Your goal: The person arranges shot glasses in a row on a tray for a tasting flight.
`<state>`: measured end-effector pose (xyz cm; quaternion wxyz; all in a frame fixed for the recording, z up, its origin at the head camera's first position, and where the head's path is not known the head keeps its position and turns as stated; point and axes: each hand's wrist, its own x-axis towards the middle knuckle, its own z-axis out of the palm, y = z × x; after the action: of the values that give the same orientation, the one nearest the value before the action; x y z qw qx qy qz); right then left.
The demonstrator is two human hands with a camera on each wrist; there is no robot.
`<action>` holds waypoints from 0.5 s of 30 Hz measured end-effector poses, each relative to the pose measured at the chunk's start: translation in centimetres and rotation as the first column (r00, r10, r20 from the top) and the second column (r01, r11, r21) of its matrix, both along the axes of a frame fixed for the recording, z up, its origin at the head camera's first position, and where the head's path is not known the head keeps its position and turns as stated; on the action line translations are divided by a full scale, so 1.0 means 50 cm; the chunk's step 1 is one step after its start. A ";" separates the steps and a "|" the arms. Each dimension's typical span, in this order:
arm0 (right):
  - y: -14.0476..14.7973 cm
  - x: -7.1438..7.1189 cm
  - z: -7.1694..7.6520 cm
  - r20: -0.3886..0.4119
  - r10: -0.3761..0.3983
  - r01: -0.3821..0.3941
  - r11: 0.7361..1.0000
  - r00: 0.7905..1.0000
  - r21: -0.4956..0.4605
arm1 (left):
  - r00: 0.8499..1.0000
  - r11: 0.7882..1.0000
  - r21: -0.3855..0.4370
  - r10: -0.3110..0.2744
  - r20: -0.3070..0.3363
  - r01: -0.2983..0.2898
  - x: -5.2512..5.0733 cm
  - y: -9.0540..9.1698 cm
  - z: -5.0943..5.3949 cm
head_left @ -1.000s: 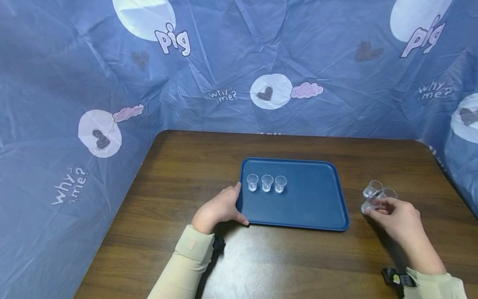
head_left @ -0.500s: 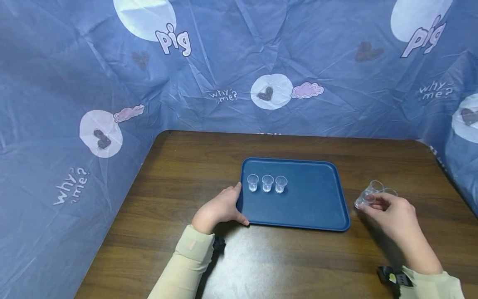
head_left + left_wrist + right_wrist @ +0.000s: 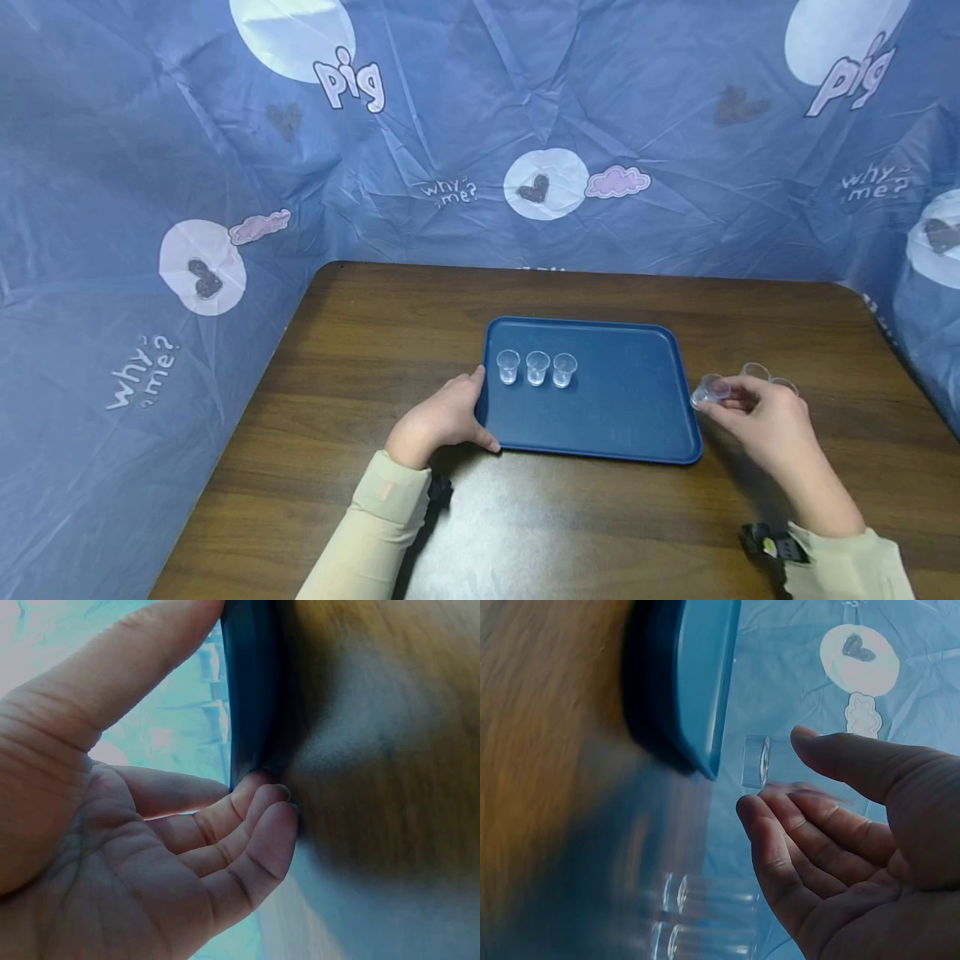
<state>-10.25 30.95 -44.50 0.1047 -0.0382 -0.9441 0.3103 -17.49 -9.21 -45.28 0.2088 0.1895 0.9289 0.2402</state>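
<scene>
Nearest are the two pale sleeves, the left and the right, with the brown wooden counter beneath them. The left hand has a wide grip: thumb and fingers spread, resting against the left edge of the blue tray, seemingly to steady it. The right hand has a narrow grip, thumb and fingertips pinching a small clear cup with its mouth upward. This held cup is at the tray's right edge; with clear plastic against blue, I cannot tell for certain whether its base is already over the rim.

The step in hand looks like a transfer of one cup from counter to tray. The next move would call for keeping the cup upright and above the raised rim, bringing it left to the end of the row, lowering it until the base sits flat, then loosening the fingers without knocking a neighbour.

Farther in, three standing cups make a neat row on the tray's left half, close together but apart. Beyond the right hand, two waiting cups stand side by side on the counter, partly hidden in the head view. Behind everything hangs a creased blue cloth with printed hearts and lettering.
</scene>
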 end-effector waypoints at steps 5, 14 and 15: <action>-0.015 -0.013 0.010 0.017 0.022 -0.021 1.000 1.000 -0.019 | 1.000 1.000 -0.003 0.004 0.000 -0.004 -0.002 -0.001 -0.003; -0.053 -0.034 0.024 0.040 0.069 -0.067 0.997 0.997 -0.050 | 1.000 1.000 0.014 0.007 0.015 -0.007 -0.003 -0.001 -0.002; -0.057 -0.036 0.025 0.046 0.070 -0.068 0.996 0.996 -0.052 | 1.000 1.000 0.015 0.006 0.016 -0.007 -0.003 -0.001 -0.002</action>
<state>-12.04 28.09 -43.26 0.0704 -0.0156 -0.9389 0.3365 -17.65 -9.24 -45.39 0.2138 0.1862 0.9259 0.2495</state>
